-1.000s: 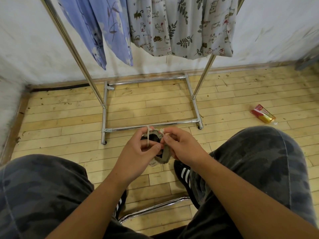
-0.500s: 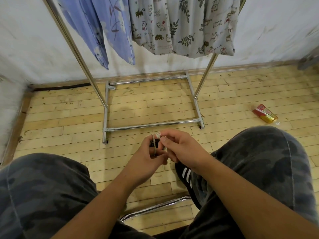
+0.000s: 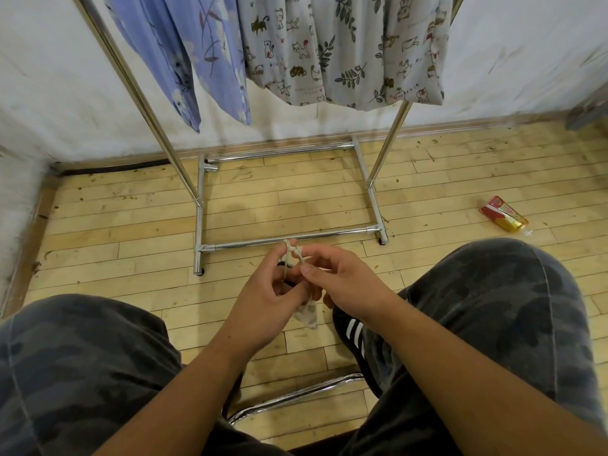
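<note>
the person is sitting with both hands meeting in the middle of the view, between the knees. the left hand (image 3: 269, 301) is curling its fingers round a small cloth pouch (image 3: 308, 315), whose pale bottom corner is poking out from under the hands towards 6 o'clock. the drawstring cord (image 3: 289, 250) is sticking up at 12 o'clock from the hands, looping over a left fingertip. the right hand (image 3: 345, 284) is pinching that cord between thumb and forefinger, with its other fingers bending loosely, and it is touching the left hand. neither hand is spreading wide. the pouch is hanging in the air above the wooden floor (image 3: 131, 232), not resting on anything. how the knot in the cord is lying is too small to tell.

at 12 o'clock from the hands a chrome clothes rack (image 3: 329, 234) is standing on the floor against the white wall (image 3: 49, 93), its front base bar running just beyond the fingertips. a blue floral garment (image 3: 184, 54) is hanging at 11 o'clock and a cat-print garment (image 3: 345, 51) at 1 o'clock. a red and gold packet (image 3: 502, 218) is lying on the boards at 2 o'clock, well apart from the hands. a black striped shoe (image 3: 353, 330) is showing at 4 o'clock, just beside the pouch, and a chrome chair frame (image 3: 296, 398) is curving at 6 o'clock.
</note>
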The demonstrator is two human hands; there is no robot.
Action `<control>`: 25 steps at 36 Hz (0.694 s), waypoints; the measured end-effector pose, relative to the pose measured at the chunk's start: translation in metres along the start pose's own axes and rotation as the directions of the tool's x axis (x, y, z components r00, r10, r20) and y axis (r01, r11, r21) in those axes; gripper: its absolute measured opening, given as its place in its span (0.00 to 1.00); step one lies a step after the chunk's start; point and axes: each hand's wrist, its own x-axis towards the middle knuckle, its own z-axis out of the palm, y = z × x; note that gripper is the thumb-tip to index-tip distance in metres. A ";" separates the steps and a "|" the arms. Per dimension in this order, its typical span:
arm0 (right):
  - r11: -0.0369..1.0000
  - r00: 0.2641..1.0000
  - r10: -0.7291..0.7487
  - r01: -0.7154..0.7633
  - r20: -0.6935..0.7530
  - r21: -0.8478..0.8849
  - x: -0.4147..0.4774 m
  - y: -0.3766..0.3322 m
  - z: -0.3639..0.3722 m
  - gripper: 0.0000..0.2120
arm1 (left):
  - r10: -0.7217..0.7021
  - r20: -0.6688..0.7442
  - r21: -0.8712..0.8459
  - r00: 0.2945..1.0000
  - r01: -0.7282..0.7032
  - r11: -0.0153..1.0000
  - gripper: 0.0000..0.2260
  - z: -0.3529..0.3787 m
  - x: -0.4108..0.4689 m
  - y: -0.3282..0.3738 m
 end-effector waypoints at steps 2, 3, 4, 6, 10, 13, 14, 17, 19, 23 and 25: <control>1.000 1.000 -0.014 0.014 0.000 -0.010 0.000 0.001 0.000 0.10 | 0.016 0.026 0.008 1.000 -0.016 1.000 0.30 0.000 -0.001 0.000; 1.000 1.000 -0.018 0.018 -0.002 -0.021 0.000 0.002 0.000 0.10 | 0.021 0.035 0.020 0.999 -0.021 1.000 0.31 0.001 -0.001 0.000; 0.999 1.000 -0.016 0.016 -0.004 -0.032 0.000 0.003 0.000 0.10 | 0.021 0.040 0.039 0.999 -0.023 0.999 0.32 0.001 -0.002 0.000; 0.999 1.000 0.009 -0.009 -0.006 -0.049 0.001 0.005 0.001 0.10 | 0.017 0.051 0.094 0.999 -0.022 0.995 0.33 0.000 -0.001 -0.001; 0.996 0.998 0.063 -0.062 0.014 -0.059 0.002 0.006 0.001 0.11 | 0.011 0.104 0.175 0.994 -0.030 0.984 0.36 0.000 -0.002 -0.002; 0.996 0.997 0.080 -0.079 0.022 -0.043 0.001 0.003 0.000 0.09 | 0.018 0.156 0.191 0.988 -0.048 0.980 0.38 0.001 -0.005 0.000; 0.996 0.996 0.087 -0.086 0.024 -0.037 0.001 0.002 0.000 0.09 | 0.026 0.172 0.195 0.985 -0.059 0.979 0.39 0.002 -0.006 0.000; 0.995 0.996 0.084 -0.083 0.022 -0.054 0.001 0.001 0.000 0.09 | 0.046 0.202 0.247 0.978 -0.097 0.964 0.39 0.003 -0.008 0.003; 0.994 0.997 0.069 -0.068 0.017 -0.089 0.001 0.000 0.000 0.08 | 0.054 0.212 0.291 0.976 -0.116 0.950 0.39 0.004 -0.009 0.002; 0.992 0.998 0.063 -0.065 -0.020 -0.106 0.001 0.001 0.000 0.06 | 0.085 0.204 0.321 0.975 -0.148 0.935 0.37 0.006 -0.009 0.001; 0.995 0.997 0.057 -0.061 -0.045 -0.080 0.002 0.001 0.000 0.07 | 0.106 0.180 0.321 0.978 -0.160 0.933 0.36 0.007 -0.008 0.002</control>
